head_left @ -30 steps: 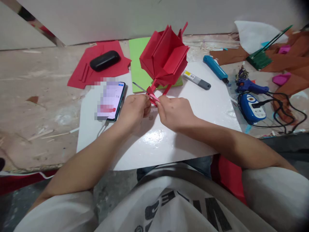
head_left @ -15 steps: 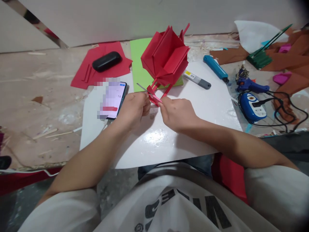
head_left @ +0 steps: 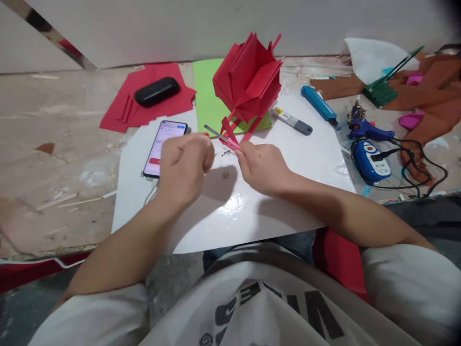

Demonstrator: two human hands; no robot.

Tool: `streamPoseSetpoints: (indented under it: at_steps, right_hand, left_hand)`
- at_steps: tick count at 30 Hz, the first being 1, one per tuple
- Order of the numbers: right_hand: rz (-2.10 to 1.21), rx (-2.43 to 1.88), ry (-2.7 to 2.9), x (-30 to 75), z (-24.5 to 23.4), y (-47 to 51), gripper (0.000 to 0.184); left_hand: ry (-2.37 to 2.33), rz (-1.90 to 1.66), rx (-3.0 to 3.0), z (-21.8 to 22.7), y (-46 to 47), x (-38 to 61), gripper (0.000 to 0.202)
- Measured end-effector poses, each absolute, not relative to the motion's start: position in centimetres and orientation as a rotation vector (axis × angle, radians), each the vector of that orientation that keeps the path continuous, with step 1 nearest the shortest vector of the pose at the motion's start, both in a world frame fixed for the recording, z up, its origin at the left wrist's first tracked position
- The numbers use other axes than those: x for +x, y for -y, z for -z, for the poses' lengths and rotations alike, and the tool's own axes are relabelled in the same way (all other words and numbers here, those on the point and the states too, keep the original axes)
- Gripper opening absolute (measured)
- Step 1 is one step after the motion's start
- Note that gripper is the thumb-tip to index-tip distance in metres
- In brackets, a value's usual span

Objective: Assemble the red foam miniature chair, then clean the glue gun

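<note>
My right hand (head_left: 264, 166) is closed around a slim pink craft knife (head_left: 233, 145), its metal blade sticking out to the upper left. My left hand (head_left: 187, 161) is closed in a fist, overlapping the phone (head_left: 173, 132) in view. A speck of red, seemingly a paper scrap (head_left: 206, 135), shows at its fingertips; the rest is hidden. Just beyond the blade stands a folded red paper lantern-like form (head_left: 248, 79) with open pleats. Narrow red strips (head_left: 230, 129) hang from its near end beside the knife. It rests partly over a green sheet (head_left: 207, 96).
A white board (head_left: 288, 206) lies under my hands. A grey cutter (head_left: 292, 121) and a blue tool (head_left: 319, 105) lie to the right, with a corded glue gun (head_left: 372, 130) and blue power socket (head_left: 371, 161) beyond. A black case (head_left: 157, 92) rests on red paper (head_left: 118, 103).
My left hand has moved left, away from the red strips and the knife. One red strip now stands up more freely. The right hand keeps its hold on the knife.
</note>
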State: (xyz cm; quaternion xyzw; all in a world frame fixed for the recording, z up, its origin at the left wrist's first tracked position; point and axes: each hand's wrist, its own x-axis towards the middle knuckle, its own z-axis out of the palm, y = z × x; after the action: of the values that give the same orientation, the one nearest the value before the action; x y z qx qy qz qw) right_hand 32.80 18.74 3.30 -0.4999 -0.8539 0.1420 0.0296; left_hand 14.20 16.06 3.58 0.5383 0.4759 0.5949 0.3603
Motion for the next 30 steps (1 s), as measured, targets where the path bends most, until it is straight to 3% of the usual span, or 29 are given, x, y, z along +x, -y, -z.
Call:
streamPoseSetpoints:
  at_steps: [4,12,15,20,30]
  right_hand:
    - [-0.435,-1.436,2.565,33.7,-1.6,-18.5,0.043]
    - [-0.476,-1.085,2.094,35.4,1.1,-18.9,0.044]
    - [-0.576,-0.919,1.928,35.6,1.0,-18.7,0.048]
    - [-0.675,-0.889,1.943,35.8,0.9,-18.3,0.053]
    - [-0.682,-0.884,1.959,36.0,0.7,-18.4,0.051]
  left_hand:
    - [-1.247,-1.860,1.533,-3.0,-17.7,12.9,0.056]
    - [-1.254,-1.782,2.031,-1.5,-17.9,12.7,0.046]
    - [-1.281,-1.600,2.153,-1.1,-17.3,13.1,0.049]
    - [-1.430,-1.347,2.097,-0.6,-17.0,13.3,0.051]
    - [-1.376,-1.331,1.991,-0.6,-17.1,13.6,0.031]
